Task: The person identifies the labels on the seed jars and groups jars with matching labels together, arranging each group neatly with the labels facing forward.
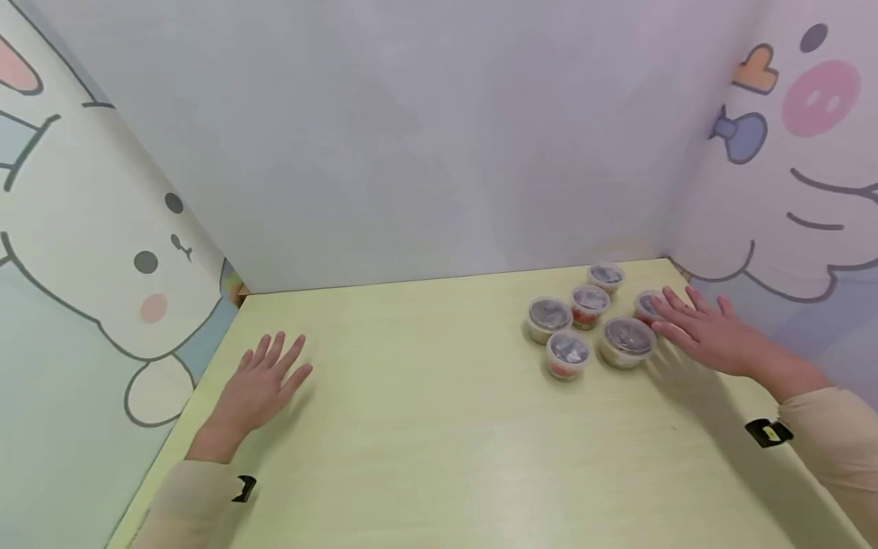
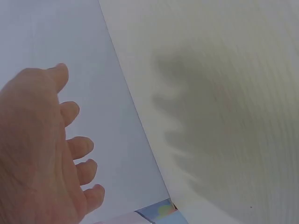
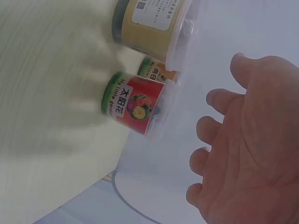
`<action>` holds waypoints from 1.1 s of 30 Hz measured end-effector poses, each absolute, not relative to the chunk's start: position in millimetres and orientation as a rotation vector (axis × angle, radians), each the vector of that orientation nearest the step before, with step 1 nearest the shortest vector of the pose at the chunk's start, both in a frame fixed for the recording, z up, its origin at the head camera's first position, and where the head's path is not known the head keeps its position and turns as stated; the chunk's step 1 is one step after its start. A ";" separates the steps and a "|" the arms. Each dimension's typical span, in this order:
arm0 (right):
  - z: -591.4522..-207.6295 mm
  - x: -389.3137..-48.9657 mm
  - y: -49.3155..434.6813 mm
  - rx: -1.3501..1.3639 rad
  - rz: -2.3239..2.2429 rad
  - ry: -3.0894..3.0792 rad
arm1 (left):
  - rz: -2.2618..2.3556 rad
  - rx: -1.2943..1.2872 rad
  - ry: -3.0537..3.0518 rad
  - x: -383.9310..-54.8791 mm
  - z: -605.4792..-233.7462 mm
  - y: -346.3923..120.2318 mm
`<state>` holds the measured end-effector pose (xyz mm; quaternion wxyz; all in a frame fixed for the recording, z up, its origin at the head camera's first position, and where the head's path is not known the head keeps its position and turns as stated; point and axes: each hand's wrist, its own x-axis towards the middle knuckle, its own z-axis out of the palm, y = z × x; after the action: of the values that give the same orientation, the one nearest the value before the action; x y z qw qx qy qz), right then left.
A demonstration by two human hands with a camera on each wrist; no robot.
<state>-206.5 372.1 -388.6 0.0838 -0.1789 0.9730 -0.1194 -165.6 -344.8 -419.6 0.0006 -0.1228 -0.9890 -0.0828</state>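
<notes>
Six lidded tubs, one red-labelled tub included, are grouped on the tabletop just beside the right grip, which is held released and spread, as is the left grip, placed well apart from the tubs.

A red-labelled, green-based round cup and a larger tan-labelled round tub stand upright, far right, clear plastic lids on; four more lidded plastic cups stand to their left.

Booth-like space: table between cartoon-printed panels.
</notes>
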 end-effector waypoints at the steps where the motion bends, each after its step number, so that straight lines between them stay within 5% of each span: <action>1: -387.6 -207.5 371.1 -0.546 -0.353 2.906 | -0.259 -0.386 -3.107 -165.3 -420.4 -343.2; 21: -358.8 -203.4 319.7 -0.775 -0.899 2.770 | -0.604 -0.854 -3.034 -170.9 -401.8 -223.8; 33: -377.3 -197.7 290.3 -0.607 -1.230 2.401 | -1.088 -1.244 -3.077 -190.2 -405.3 -111.1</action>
<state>-197.7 290.3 -377.3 0.1870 -0.2158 0.8530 -0.4368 -190.2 -111.1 -405.3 -0.1744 -0.3506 -0.8675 -0.3067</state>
